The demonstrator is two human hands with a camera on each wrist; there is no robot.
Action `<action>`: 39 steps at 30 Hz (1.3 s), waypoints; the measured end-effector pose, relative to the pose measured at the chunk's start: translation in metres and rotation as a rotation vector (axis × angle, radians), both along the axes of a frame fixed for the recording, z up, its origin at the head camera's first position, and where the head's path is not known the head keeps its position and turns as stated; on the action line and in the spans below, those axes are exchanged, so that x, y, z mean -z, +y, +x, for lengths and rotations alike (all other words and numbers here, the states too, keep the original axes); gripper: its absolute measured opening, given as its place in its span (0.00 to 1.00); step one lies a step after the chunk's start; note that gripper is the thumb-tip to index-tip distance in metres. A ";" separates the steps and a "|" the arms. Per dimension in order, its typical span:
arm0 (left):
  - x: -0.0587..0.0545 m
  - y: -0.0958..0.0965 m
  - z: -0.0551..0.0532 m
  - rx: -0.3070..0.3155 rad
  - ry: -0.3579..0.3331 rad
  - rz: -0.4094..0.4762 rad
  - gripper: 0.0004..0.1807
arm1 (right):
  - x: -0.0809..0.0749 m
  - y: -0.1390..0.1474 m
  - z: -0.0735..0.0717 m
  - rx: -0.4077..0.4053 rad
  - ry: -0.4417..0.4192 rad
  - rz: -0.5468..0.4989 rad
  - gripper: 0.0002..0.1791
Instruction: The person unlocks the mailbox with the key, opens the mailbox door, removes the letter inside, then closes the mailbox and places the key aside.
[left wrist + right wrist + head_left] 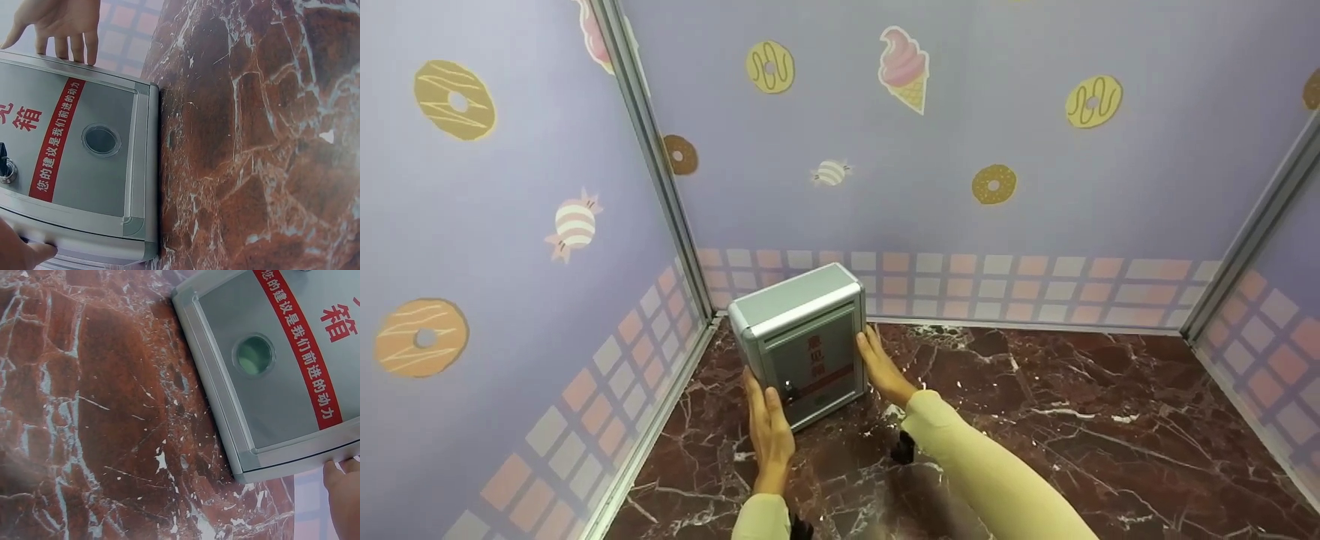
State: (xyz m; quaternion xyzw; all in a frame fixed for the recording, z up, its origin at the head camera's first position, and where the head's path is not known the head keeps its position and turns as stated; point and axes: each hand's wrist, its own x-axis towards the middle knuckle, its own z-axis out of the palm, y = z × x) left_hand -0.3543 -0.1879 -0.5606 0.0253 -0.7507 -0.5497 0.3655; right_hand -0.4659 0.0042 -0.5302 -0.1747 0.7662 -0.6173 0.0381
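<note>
A silver-grey metal suggestion box (810,360) with red Chinese lettering and a slanting red band stands upright on the dark red marbled surface, turned at an angle. On its front are a small lock with a key (789,390) and a round window (101,139). My left hand (770,435) presses against the box's left side with fairly straight fingers. On the opposite side, my right hand (885,371) rests straight fingers along the edge; its palm and spread fingers show in the left wrist view. The back of the box is hidden.
Purple wall panels (825,217) printed with sweets and doughnuts enclose the surface at the back, left and right. Metal posts (660,165) stand at the corners. The marbled surface (1072,435) stretches to the right of the box, with white veins and pale flecks.
</note>
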 end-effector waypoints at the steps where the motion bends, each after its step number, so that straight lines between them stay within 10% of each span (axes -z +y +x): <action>1: 0.000 0.000 0.000 0.000 0.000 -0.002 0.33 | 0.000 0.001 0.001 0.001 0.000 -0.002 0.40; 23: 0.003 0.021 0.004 0.132 0.014 -0.016 0.31 | 0.016 0.034 0.052 0.260 0.118 -0.075 0.38; 39: 0.006 0.065 0.001 0.208 0.015 -0.029 0.31 | 0.016 0.094 0.090 0.302 0.173 -0.106 0.31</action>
